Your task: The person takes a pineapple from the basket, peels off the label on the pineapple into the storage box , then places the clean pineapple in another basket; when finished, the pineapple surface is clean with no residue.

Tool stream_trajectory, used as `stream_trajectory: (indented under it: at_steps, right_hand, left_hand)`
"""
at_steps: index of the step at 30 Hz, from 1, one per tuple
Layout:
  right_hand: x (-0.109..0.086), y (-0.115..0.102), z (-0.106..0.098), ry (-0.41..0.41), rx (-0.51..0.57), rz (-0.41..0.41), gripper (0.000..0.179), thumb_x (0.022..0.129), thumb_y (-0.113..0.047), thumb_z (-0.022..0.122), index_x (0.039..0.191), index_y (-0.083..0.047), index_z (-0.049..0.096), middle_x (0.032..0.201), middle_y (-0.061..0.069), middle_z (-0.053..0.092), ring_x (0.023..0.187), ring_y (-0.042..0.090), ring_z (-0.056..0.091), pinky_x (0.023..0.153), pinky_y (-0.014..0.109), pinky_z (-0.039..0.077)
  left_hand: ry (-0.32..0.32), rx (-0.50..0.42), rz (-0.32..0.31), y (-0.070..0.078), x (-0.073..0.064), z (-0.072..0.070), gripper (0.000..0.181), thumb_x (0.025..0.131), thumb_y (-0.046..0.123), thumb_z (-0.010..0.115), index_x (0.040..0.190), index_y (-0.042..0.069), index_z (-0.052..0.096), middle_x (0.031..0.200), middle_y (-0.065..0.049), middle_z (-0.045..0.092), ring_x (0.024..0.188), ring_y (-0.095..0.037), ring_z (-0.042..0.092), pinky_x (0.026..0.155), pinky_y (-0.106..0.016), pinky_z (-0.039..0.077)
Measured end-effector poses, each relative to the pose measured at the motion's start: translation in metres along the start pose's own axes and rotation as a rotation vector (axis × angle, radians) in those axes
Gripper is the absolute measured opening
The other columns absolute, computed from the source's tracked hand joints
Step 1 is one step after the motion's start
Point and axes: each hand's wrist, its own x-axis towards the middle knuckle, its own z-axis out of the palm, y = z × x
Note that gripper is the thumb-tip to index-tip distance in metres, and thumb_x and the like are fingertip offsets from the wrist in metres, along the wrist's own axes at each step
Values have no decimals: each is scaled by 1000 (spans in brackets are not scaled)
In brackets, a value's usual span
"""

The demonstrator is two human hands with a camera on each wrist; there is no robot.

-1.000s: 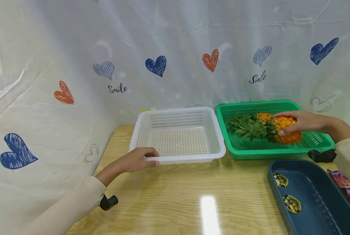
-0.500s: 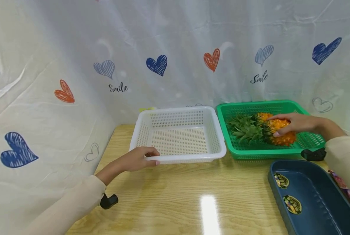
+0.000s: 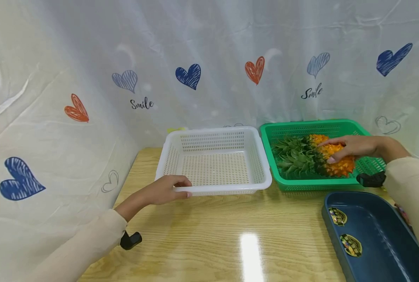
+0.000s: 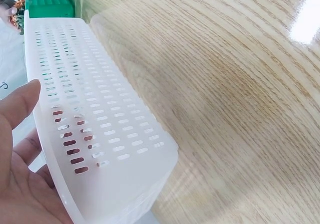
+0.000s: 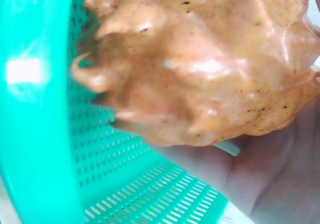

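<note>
My left hand grips the near rim of a white plastic basket. In the left wrist view, the thumb is over that rim and the fingers are on its other side. My right hand holds an orange pineapple with a green leafy crown, thumb on the near side and fingers over the top. The fruit is inside a green basket, its crown pointing left. A second pineapple lies just behind it, partly hidden. Close up, the right wrist view shows the held fruit's spiky skin.
A dark blue tray with two stickers stands at the near right of the wooden table. Colourful packaging shows beside it, mostly covered by the right sleeve. A patterned curtain hangs behind the baskets.
My right hand has shifted left with the pineapple inside the green basket, bringing it in line with the other one. The left hand stays on the white basket's rim.
</note>
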Motion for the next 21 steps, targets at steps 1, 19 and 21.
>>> stream_trajectory:
  at_steps: [1,19,21]
  right_hand:
    - [0,0,0,-10,5,2,81,97,-28,64,160,-3,20,153,38,20,66,13,48,60,34,48]
    - [17,8,-2,-103,96,69,88,96,-29,66,161,-3,11,154,44,13,60,11,40,58,34,50]
    - [18,8,-2,-104,82,81,89,96,-30,66,161,-2,12,156,43,9,57,12,36,56,32,47]
  left_hand:
    - [-1,-1,-2,0,0,0,25,97,41,65,114,22,67,101,10,69,93,-10,62,83,-35,50]
    - [-5,-18,-2,0,2,-1,22,97,39,67,111,22,68,101,9,69,91,-10,62,82,-33,50]
    - [-8,-17,-7,0,2,-1,22,97,39,67,111,22,68,100,9,69,91,-10,62,82,-33,50]
